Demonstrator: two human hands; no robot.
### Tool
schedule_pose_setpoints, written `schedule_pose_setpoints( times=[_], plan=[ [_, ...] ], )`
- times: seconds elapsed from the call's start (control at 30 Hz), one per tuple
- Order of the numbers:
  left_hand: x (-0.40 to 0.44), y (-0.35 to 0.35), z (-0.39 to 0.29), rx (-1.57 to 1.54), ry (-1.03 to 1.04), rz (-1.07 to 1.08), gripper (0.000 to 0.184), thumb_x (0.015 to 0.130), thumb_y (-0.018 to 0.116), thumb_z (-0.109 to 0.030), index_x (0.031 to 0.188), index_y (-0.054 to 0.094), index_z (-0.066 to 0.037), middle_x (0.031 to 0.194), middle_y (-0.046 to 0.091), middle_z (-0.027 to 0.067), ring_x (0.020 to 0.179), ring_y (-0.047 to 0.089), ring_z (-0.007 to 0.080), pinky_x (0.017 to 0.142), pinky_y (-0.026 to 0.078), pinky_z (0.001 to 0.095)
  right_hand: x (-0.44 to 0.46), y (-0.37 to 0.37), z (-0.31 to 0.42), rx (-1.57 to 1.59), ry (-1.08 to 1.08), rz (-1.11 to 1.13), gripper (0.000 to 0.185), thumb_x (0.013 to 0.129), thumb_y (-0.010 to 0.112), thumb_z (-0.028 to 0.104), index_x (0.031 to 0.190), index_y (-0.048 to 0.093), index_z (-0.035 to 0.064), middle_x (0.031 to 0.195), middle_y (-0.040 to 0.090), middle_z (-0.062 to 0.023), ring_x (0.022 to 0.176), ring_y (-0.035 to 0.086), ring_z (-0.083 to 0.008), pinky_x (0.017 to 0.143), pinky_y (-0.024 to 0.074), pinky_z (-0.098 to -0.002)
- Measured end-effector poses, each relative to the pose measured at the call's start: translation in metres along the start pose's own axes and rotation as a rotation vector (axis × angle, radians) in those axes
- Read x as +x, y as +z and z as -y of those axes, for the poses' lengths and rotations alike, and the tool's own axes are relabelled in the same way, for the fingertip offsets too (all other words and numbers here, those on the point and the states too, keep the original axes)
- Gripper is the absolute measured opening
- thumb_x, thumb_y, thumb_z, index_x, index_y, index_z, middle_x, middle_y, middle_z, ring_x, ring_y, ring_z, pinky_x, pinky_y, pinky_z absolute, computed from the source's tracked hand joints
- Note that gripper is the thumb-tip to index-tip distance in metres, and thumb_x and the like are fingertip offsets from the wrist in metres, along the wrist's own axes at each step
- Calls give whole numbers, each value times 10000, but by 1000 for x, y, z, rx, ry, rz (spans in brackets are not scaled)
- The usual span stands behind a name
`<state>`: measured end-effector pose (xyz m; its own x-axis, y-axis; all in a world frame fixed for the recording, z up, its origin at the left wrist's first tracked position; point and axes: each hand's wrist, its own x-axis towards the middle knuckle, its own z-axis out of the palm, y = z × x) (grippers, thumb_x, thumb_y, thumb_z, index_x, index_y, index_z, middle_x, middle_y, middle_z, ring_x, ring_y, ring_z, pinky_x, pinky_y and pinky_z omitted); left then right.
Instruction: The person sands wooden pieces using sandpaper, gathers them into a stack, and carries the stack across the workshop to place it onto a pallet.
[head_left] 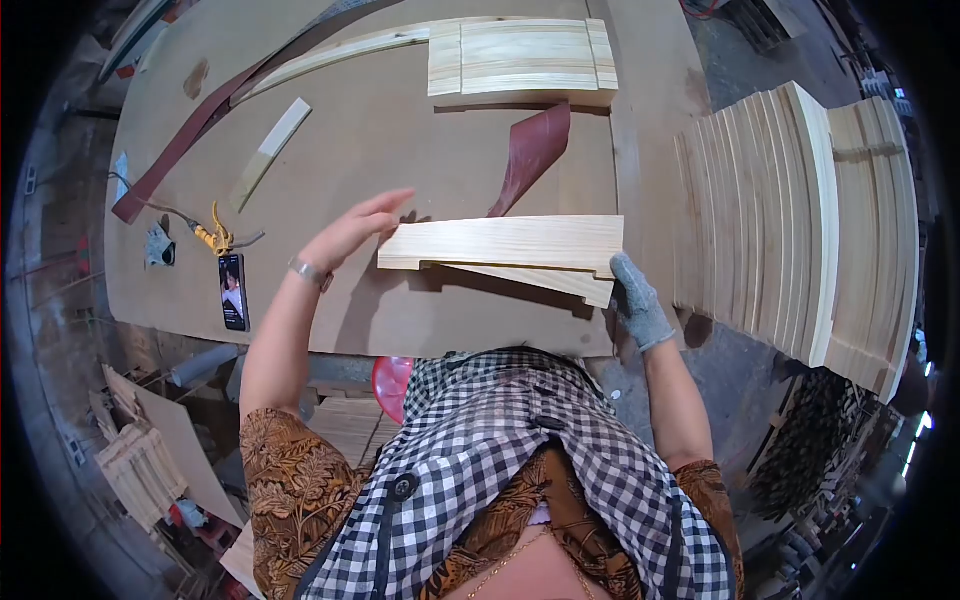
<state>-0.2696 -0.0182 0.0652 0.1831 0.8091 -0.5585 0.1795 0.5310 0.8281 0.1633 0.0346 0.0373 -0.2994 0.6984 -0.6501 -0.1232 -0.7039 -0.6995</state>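
Observation:
Two pale notched boards lie across the space before me, the upper board [500, 242] above a lower board [540, 281] that slants out from under it. My right hand [640, 300], in a grey glove, grips their right end. At the left end, my bare left hand [358, 232] is open, its fingers stretched out beside the upper board's corner. Behind the boards a dark red sanding strip [537, 150] lies twisted, near a block of stacked pale boards [525, 62].
A large stack of pale boards [770, 220] stands at the right. On the table [310, 180] at the left are a phone [233, 292], a yellow-handled tool [213, 238], a narrow wood strip [272, 150] and a long red sanding belt [190, 135].

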Motion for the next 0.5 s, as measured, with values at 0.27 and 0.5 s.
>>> schedule_pose_setpoints(
  times=[0.27, 0.5],
  plan=[
    [53, 105, -103, 651, 295, 143, 501, 912, 568, -321, 1315, 516, -29, 1137, 632, 211, 1069, 608, 334, 930, 466, 405, -42, -15, 0, -1569, -672, -295, 276, 933, 619, 249, 1075, 645, 14, 1037, 668, -113, 976, 636, -188, 825, 518, -357],
    [68, 152, -125, 732, 306, 210, 426, 888, 587, -336, 1185, 584, -30, 1054, 640, 262, 1015, 595, 428, 879, 472, 474, -86, 38, -27, -1234, -190, 352, 526, 905, 551, 511, 1206, 647, 91, 1198, 647, -168, 1126, 606, -313, 1005, 450, -397]
  ],
)
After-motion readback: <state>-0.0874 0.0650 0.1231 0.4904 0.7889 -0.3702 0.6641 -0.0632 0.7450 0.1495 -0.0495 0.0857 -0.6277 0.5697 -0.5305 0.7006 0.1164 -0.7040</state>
